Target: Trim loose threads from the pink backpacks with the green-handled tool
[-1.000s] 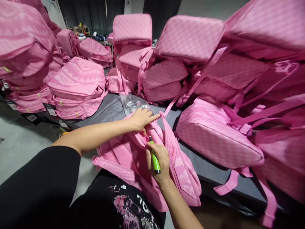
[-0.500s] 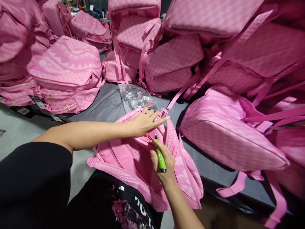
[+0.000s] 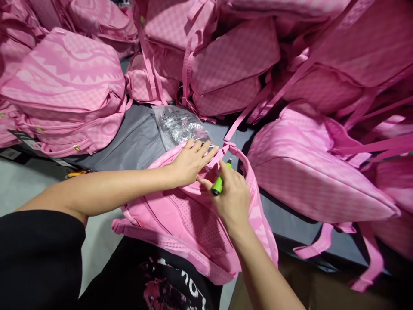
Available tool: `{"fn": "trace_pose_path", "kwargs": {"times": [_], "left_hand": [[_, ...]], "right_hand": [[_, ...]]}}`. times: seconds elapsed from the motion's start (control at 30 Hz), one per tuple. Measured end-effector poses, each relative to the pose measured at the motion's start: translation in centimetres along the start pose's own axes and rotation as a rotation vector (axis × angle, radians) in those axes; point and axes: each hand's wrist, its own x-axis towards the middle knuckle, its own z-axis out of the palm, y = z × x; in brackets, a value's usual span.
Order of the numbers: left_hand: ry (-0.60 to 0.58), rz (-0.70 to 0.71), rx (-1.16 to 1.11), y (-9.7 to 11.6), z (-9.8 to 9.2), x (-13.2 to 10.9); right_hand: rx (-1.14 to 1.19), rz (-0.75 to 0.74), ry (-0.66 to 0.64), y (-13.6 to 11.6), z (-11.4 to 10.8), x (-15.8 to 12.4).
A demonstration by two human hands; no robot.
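Note:
A pink backpack (image 3: 167, 206) lies in front of me, its padded back panel and straps facing up. My left hand (image 3: 190, 163) rests flat across its top edge with fingers spread. My right hand (image 3: 234, 193) is closed around a thick green marker (image 3: 218, 184) with a black end. The marker slants over the top of the backpack, close to the strap and handle loop. Its tip points away from me, partly behind my fingers, and I cannot tell whether it touches the fabric. A clear plastic bag (image 3: 180, 125) lies just beyond my left hand.
A pink backpack (image 3: 74, 90) stands at the left and another (image 3: 309, 172) lies at the right. More pink backpacks (image 3: 235, 64) are piled behind, straps hanging down. Everything sits on a grey-covered table (image 3: 135, 142). An orange-handled tool (image 3: 77, 173) shows at its left edge.
My right hand has moved up with the marker, towards the backpack's top and the strap. My left hand has stayed on the top edge. The camera view has tilted down and closer.

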Motion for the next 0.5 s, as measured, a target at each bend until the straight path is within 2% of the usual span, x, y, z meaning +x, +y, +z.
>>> {"fn": "trace_pose_path", "kwargs": {"times": [0.1,0.17,0.23,0.33,0.43,0.5], "left_hand": [[0.009,0.007,-0.004,-0.1,0.2,0.2],[0.003,0.002,-0.004,-0.1,0.5,0.3],[0.0,-0.004,-0.004,-0.1,0.7,0.5],[0.003,-0.008,-0.001,-0.1,0.9,0.5],[0.012,-0.013,0.015,0.0,0.8,0.5],[0.019,-0.021,0.026,0.1,0.8,0.4]], "right_hand": [[0.203,0.095,0.138,0.1,-1.2,-1.8],[0.358,0.192,0.113,0.2,-2.2,-2.6],[0.512,0.239,-0.068,0.3,-3.0,-2.4],[0.665,0.256,-0.371,0.8,-3.4,-0.5],[0.643,0.221,-0.545,1.4,-3.3,1.8],[0.539,0.121,-0.611,1.6,-3.4,2.6]]}}
